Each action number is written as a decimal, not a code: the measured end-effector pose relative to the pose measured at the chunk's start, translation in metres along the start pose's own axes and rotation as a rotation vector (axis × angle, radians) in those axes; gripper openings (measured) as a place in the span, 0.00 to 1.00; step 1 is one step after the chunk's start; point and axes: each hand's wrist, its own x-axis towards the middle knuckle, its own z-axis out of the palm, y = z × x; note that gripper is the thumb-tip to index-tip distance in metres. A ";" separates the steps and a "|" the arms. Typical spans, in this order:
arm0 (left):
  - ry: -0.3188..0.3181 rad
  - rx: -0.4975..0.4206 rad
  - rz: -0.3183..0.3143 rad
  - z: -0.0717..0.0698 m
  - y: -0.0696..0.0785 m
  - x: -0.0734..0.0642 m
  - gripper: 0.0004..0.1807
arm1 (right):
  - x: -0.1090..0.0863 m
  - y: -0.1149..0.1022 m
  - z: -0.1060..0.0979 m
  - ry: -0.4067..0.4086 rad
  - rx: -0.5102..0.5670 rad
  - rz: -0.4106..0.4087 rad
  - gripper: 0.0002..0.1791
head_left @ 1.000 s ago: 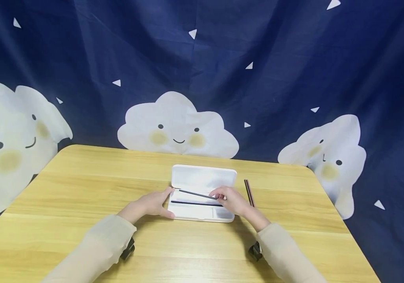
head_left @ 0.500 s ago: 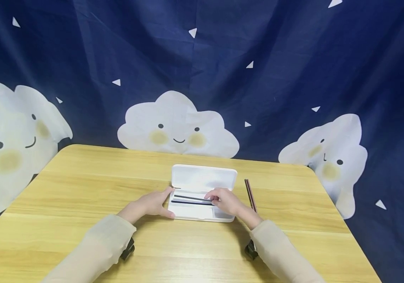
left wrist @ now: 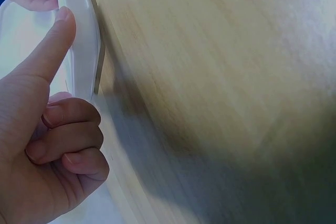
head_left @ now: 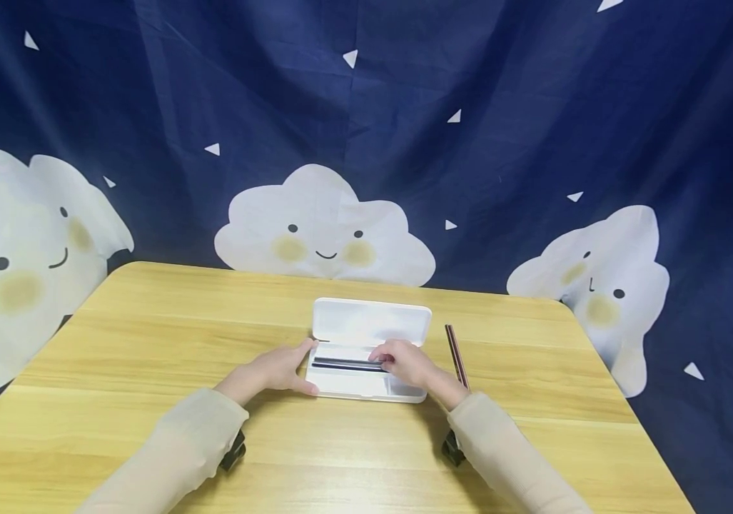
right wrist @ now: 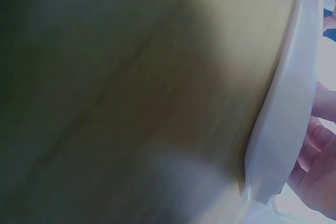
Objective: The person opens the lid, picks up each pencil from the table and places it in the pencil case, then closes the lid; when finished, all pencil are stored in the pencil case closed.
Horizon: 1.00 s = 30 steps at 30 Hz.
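A white pencil case [head_left: 347,386] lies on the table with its lid raised. My left hand [head_left: 274,370] holds its left end between thumb and fingers. In the left wrist view, the thumb of my left hand [left wrist: 39,124] rests along the case's edge [left wrist: 84,35], with other fingers curled below. Inside, two slim dark pencils lie side by side. My right hand [head_left: 407,363] pinches the rear pencil [head_left: 340,361]; the front pencil [head_left: 340,368] lies close against it. The hand hides both pencils' right ends. In the right wrist view, the case wall [right wrist: 278,114] partly covers the hands.
Two reddish-brown pencils [head_left: 455,352] lie on the table right of the case, partly behind my right forearm. Wooden tabletop [head_left: 353,450] surrounds the case. A dark blue curtain [head_left: 405,86] with cloud prints hangs behind the table.
My right hand has moved left and slightly down with the pencil. The pencil, earlier tilted above the tray, now lies parallel beside the other. My left hand has stayed on the case.
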 end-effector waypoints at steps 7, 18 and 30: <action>-0.008 -0.001 -0.007 -0.001 0.002 -0.001 0.47 | 0.002 -0.001 0.000 -0.046 0.025 0.009 0.13; -0.008 -0.007 -0.012 -0.002 0.002 -0.001 0.46 | 0.002 -0.001 -0.001 -0.066 0.071 0.004 0.13; -0.012 0.002 -0.014 0.000 -0.001 0.001 0.47 | -0.001 0.002 -0.001 -0.038 0.089 -0.055 0.13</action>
